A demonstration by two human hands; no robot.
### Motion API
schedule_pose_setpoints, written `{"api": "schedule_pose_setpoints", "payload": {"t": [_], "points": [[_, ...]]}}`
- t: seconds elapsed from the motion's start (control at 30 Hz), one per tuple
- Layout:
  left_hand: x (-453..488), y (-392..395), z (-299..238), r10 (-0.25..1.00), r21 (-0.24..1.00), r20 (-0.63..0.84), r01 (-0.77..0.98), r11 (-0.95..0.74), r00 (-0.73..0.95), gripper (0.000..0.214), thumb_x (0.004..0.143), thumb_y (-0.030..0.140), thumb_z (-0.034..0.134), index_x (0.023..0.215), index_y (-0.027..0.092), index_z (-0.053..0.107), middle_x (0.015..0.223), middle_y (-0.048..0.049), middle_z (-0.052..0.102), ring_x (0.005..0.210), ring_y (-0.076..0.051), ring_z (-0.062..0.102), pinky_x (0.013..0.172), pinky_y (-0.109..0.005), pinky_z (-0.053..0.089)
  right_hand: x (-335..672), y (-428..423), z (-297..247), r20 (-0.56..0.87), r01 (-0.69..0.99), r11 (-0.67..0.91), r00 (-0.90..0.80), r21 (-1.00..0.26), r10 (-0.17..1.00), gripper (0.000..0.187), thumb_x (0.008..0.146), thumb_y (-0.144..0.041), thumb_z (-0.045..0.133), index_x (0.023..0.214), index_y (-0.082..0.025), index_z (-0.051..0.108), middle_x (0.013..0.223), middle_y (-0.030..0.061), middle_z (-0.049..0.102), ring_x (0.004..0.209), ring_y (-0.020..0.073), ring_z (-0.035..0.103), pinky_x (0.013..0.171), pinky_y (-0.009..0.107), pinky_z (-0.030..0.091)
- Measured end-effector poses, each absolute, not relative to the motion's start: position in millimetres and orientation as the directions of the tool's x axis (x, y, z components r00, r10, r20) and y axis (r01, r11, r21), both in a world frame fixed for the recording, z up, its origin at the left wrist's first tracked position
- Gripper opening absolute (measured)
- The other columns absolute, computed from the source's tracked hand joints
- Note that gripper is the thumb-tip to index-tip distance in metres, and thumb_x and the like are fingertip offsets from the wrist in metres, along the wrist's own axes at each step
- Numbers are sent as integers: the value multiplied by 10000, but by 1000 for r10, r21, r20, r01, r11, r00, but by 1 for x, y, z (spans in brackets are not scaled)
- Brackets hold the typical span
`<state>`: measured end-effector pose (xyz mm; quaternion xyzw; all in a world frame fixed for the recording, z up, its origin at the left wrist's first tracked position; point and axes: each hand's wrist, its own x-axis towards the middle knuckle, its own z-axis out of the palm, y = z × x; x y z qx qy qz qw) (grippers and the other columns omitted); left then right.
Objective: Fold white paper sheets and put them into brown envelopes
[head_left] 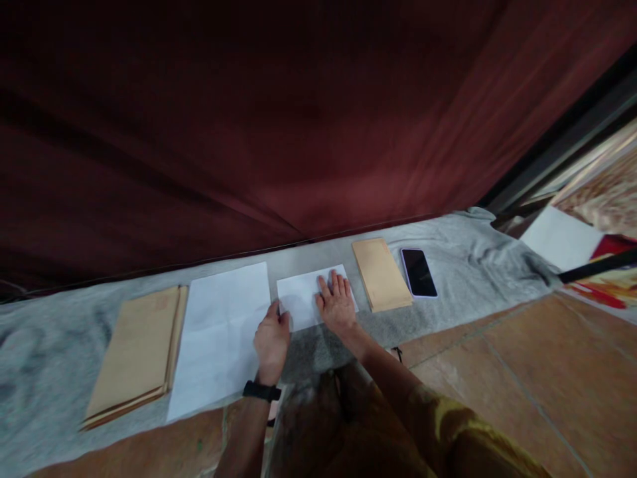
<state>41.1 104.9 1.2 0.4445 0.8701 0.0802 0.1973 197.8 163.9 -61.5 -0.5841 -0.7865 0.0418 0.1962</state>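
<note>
In front of me on a grey cloth lies a folded white sheet of paper [302, 292]. My right hand [336, 304] rests flat on its right part with the fingers stretched out. At the sheet's left edge is my left hand [273, 335], its thumb and curled fingers closed on that edge. Just left of it, larger white paper [223, 332] lies flat and shows faint creases. A small stack of brown envelopes [381, 272] sits to the right of my right hand.
Larger brown envelopes [137, 352] are stacked at the far left of the grey cloth [462, 265]. A phone [419, 273] lies right of the small envelopes. Behind the cloth hangs a dark red curtain [298, 133]. Brown floor tiles [547, 372] show at the lower right.
</note>
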Motion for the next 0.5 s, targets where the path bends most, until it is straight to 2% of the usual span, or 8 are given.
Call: {"api": "schedule_pose_setpoints", "payload": {"t": [0.17,0.23,0.33,0.5], "points": [[44,105,6,817,268,-253,774,574,-519,469,980,365,458,1423,233,534,1099,-119,765,985,-275,723,807,-350,515,207,148,-54,240,885,364,-301,-290,923,561,1025,-340,458,1550,-148,411,1644,155,312,1493,333,330,1219,530,233],[45,105,7,821,254,-244,783,568,-517,473,982,363,454,1430,230,529,1100,-128,763,991,-283,722,811,-357,514,214,128,-53,238,856,429,-370,-290,898,550,1020,-313,462,1553,-185,411,1649,116,316,1496,314,330,1226,524,231],[45,104,7,828,258,-228,789,558,-511,468,979,358,453,1423,234,533,1092,-131,763,983,-286,724,805,-358,512,226,96,-57,246,777,557,-502,-294,829,488,1029,-347,475,1505,-242,487,1615,62,398,1469,271,385,1229,489,254],[44,104,5,831,308,-219,772,556,-512,452,960,342,474,1394,242,550,1114,-114,764,995,-277,722,817,-355,513,238,72,-62,265,772,554,-490,-312,831,469,1039,-370,470,1481,-222,519,1569,61,470,1437,265,435,1220,472,283]]}}
